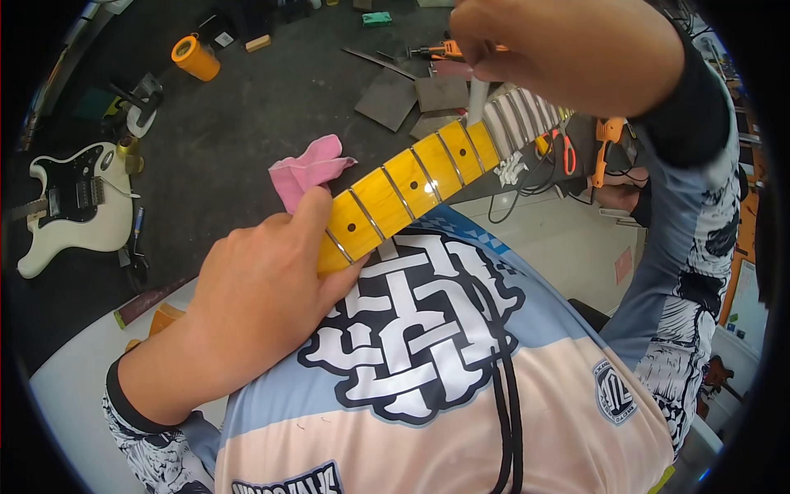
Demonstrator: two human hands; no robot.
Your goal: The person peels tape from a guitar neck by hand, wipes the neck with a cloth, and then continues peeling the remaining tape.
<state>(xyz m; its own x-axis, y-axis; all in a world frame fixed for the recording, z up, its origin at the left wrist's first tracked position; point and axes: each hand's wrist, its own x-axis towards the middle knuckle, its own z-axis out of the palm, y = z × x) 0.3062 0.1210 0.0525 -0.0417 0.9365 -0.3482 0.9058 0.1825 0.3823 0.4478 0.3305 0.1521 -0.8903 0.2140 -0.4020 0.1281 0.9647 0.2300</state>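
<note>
A guitar neck (396, 193) with a yellow fretboard, metal frets and dark dot inlays runs diagonally across the front of my body. My left hand (267, 267) is wrapped around its lower-left end, thumb and fingers at opposite edges. Pale strips that look like masking tape (522, 114) cover the spaces between frets toward the far upper-right end. My right hand (547, 49) pinches a narrow whitish strip (477, 100), which looks like tape and stretches from the fingers down to the fretboard at the edge of the covered part. A pink cloth (306, 171) lies just beyond my left hand.
A white electric guitar body (82, 210) lies at the left of the dark table (247, 107). Beyond the neck are flat grey plates (386, 100) and an orange rotary tool (436, 51). An orange cup (196, 58) stands farther back. Crumpled white scraps (512, 170) and orange-handled scissors (568, 152) are at right.
</note>
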